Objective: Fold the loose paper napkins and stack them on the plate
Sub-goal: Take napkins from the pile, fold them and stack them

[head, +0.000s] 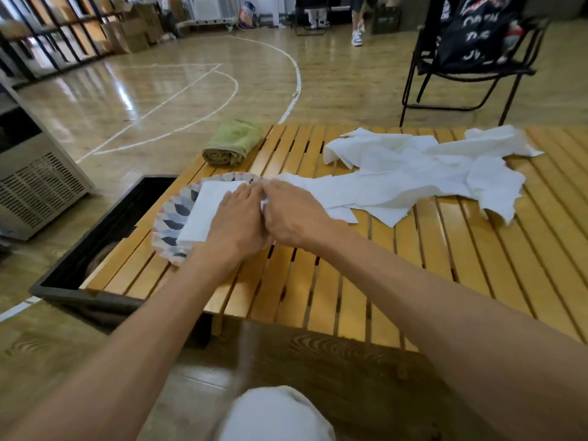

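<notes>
I see the fingers of my left hand lying flat on the folded napkins stacked on the patterned plate at the desk's left edge. My right hand meets it, its fingers curled over a bit of white paper; how firmly, I cannot tell. Loose napkins sprawl to the right across the slatted desk. A rolled green towel lies at the far left corner.

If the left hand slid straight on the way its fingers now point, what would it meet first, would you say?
Probably the far rim of the patterned paper plate: the left hand lies on the folded white napkins, fingers pointing away; depth is uncertain.
</notes>
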Demonstrator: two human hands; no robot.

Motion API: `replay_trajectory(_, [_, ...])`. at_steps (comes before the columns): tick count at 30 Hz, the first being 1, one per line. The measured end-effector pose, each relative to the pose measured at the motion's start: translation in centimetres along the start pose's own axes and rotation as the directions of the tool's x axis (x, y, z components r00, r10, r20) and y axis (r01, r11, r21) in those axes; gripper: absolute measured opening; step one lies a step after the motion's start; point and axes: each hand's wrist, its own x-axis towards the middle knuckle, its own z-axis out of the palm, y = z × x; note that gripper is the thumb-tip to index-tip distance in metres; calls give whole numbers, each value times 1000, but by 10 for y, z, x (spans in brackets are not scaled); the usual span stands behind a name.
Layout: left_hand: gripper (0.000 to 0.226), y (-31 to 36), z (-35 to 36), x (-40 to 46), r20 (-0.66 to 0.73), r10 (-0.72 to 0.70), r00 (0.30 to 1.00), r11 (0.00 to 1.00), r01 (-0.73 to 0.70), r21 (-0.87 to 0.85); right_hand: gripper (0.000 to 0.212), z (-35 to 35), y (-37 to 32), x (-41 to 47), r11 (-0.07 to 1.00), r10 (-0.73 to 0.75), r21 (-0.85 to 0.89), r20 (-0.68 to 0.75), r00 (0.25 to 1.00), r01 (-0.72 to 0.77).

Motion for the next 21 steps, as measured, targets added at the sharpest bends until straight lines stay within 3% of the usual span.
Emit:
replay_trajectory(3, [52, 59, 2, 9, -22, 99, 995, 979, -101, -177, 42, -27, 45, -38, 994, 106, -31, -14, 994, -106])
replay_trajectory(6, [46, 126, 7, 23, -10, 183, 983, 954, -181, -238, 42, -52, 96, -72, 965, 251, -68, -24, 968, -253])
replay_trajectory(11, [45, 205, 28, 46, 84, 216, 973, 969, -202, -143, 40, -71, 162, -111, 898, 405, -142, -101, 909, -416])
replay_trajectory(16, [53, 221, 50, 62, 194, 116, 974, 993, -117, -11, 47, -64, 193, -117, 895, 426, -113, -76, 901, -432])
replay_trajectory(21, [61, 218, 40, 62, 60, 107, 992, 990, -101, -95, 60, -64, 204, -108, 919, 393, -16, -22, 919, -393])
